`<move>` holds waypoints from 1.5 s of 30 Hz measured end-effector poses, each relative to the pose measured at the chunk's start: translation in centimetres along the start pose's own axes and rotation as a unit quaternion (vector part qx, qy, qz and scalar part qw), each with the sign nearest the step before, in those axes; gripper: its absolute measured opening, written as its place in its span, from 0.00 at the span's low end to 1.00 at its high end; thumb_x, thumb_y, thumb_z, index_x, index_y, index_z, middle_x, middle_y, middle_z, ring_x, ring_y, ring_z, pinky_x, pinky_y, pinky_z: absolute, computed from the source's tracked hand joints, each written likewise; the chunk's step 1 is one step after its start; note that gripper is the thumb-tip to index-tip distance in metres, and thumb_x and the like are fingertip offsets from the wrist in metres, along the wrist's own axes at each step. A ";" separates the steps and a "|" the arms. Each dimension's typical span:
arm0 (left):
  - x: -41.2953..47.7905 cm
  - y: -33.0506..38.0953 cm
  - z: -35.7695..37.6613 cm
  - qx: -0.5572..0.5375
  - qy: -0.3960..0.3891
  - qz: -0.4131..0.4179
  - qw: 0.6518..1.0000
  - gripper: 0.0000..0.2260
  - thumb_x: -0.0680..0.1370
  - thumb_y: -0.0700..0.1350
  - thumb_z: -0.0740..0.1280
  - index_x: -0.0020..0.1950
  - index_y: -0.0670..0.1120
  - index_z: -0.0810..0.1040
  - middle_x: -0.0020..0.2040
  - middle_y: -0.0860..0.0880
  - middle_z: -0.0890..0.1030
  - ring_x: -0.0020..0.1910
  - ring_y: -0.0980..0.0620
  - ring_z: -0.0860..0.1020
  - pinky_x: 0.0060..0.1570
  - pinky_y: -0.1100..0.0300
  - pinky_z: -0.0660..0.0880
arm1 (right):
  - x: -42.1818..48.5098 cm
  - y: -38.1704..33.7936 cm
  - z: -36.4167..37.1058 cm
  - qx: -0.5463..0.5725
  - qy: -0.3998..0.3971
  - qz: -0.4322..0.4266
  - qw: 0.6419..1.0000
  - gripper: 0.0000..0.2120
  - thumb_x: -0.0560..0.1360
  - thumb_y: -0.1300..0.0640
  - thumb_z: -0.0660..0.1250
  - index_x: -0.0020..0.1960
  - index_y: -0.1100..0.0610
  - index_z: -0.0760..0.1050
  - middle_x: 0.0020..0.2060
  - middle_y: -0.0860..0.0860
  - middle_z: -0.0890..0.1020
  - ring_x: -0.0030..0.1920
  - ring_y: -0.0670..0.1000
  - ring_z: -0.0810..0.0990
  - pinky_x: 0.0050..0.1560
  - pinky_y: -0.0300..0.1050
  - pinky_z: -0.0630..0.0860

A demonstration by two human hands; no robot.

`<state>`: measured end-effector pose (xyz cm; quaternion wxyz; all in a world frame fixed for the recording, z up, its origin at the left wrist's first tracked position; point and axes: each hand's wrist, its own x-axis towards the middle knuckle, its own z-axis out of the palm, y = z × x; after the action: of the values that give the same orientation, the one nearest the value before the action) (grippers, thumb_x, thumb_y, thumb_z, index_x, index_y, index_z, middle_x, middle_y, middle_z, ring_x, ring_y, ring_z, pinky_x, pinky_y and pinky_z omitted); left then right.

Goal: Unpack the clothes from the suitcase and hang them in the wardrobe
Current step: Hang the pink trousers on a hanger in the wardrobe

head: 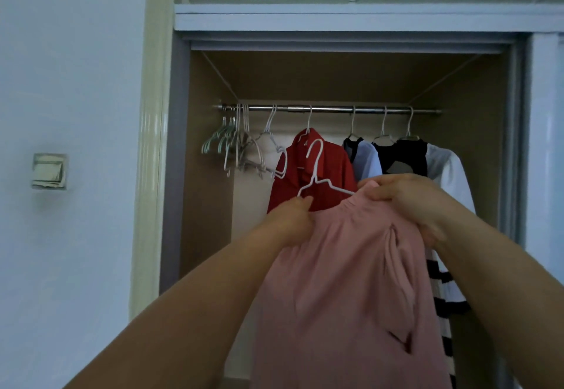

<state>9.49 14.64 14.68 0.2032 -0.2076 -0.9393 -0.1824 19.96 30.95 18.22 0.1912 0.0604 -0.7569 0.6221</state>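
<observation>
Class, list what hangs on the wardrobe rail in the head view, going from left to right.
Bunch of empty hangers → red shirt → light blue shirt → black top → white sleeve. The pink garment held in front is not on the rail.

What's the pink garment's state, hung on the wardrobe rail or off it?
Off it. The left hand and right hand hold the pink garment, and the hook of the white hanger is free, below the rail.

- Bare left hand (293, 217); left forearm (183, 300) uncovered down to the frame edge.
- Bare right hand (410, 202); right forearm (500, 266) likewise uncovered.
</observation>
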 end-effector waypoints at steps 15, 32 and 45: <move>12.3 -2.8 -0.2 0.298 0.199 0.018 0.933 0.24 0.76 0.46 0.63 0.71 0.46 0.64 0.71 0.44 0.62 0.72 0.42 0.57 0.65 0.45 0.62 | 18.1 -2.1 3.4 0.011 0.065 -0.069 0.995 0.12 0.74 0.69 0.62 0.57 0.66 0.75 0.44 0.60 0.80 0.40 0.55 0.80 0.41 0.47 0.79; 23.0 -5.7 0.1 0.414 0.075 -0.046 0.906 0.20 0.79 0.46 0.58 0.71 0.43 0.67 0.71 0.41 0.63 0.70 0.39 0.60 0.65 0.42 0.65 | 39.2 -1.2 8.4 -0.052 0.067 -0.159 0.984 0.13 0.73 0.63 0.61 0.55 0.65 0.77 0.45 0.58 0.80 0.43 0.56 0.79 0.47 0.50 0.78; 22.4 -5.4 -0.2 0.410 0.066 -0.043 0.909 0.23 0.80 0.47 0.57 0.74 0.44 0.59 0.77 0.41 0.50 0.74 0.40 0.54 0.67 0.45 0.62 | 37.2 1.1 8.5 -0.373 0.116 -0.184 0.902 0.17 0.76 0.53 0.59 0.62 0.58 0.72 0.59 0.58 0.77 0.58 0.60 0.76 0.51 0.49 0.72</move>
<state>-11.63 17.05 23.69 0.3239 -0.0534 -0.9238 0.1969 -16.44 28.43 29.47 0.3974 0.0505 -0.8813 0.2507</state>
